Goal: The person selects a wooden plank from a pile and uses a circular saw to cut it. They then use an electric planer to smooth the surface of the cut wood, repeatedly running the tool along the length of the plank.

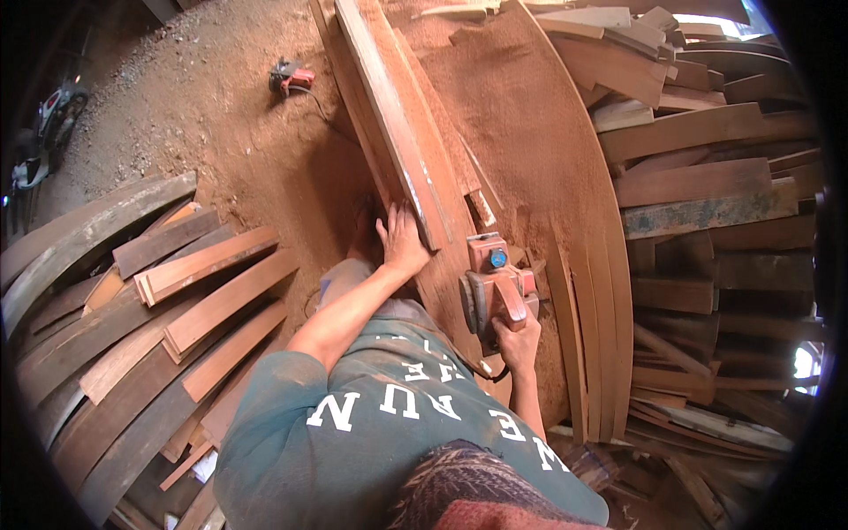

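My right hand (519,341) is closed around the handle of a red electric hand planer (505,287), which sits at the near right side of the workbench (450,265). A dark cord trails from the planer toward my body. Further left, my left hand (404,240) lies over the near end of a long wooden plank (382,97), its fingers extended along the wood. The plank runs away from me along the bench. Small wood offcuts (480,208) lie just beyond the planer. The planer's underside is hidden.
Stacked boards (221,291) crowd the left, and a large pile of planks (698,185) fills the right. A long curved board (592,265) stands between bench and pile. Another red power tool (290,78) lies on the dusty ground (203,115). A motorbike (55,124) stands far left.
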`<state>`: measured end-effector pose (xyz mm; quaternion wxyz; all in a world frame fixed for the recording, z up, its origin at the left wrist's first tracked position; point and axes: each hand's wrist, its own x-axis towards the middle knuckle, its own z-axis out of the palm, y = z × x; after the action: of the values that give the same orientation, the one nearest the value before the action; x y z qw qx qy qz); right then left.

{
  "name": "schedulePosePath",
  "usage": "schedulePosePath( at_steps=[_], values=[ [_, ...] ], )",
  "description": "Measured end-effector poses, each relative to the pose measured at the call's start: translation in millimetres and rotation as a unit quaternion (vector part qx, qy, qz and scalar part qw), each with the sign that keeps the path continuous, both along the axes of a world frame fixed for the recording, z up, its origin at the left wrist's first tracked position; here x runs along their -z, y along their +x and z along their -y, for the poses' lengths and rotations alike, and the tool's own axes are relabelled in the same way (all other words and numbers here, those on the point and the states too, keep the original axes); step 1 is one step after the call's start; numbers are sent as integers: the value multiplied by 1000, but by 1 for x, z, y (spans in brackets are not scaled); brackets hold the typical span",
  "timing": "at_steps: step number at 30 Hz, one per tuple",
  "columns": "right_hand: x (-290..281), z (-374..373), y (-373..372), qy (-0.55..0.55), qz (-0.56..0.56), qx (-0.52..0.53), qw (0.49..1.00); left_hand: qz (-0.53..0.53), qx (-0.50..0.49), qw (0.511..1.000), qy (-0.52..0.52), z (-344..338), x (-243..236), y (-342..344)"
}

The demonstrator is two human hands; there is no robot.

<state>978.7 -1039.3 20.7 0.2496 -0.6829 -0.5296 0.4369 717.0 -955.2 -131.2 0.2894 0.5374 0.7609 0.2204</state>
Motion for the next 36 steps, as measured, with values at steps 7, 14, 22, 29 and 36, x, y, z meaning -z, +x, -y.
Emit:
schedulePosePath(
  at_steps=[7,14,22,29,36],
  values=[
    [-6,-21,-2,37,-48,8,998,11,15,994,111,15,-115,-43],
    [-25,-35,-18,47,-55,-34,997,238,-59,937,251,3,-213,-110],
    [-9,-43,-15,41,-85,-43,995,446,-71,836,312,-40,-299,-143],
    [-7,-43,-22,55,-75,-46,995,412,-94,842,335,-52,-304,-144],
    [9,-44,-23,39,-75,-25,996,396,-100,851,329,-56,-310,-150]
  ],
)
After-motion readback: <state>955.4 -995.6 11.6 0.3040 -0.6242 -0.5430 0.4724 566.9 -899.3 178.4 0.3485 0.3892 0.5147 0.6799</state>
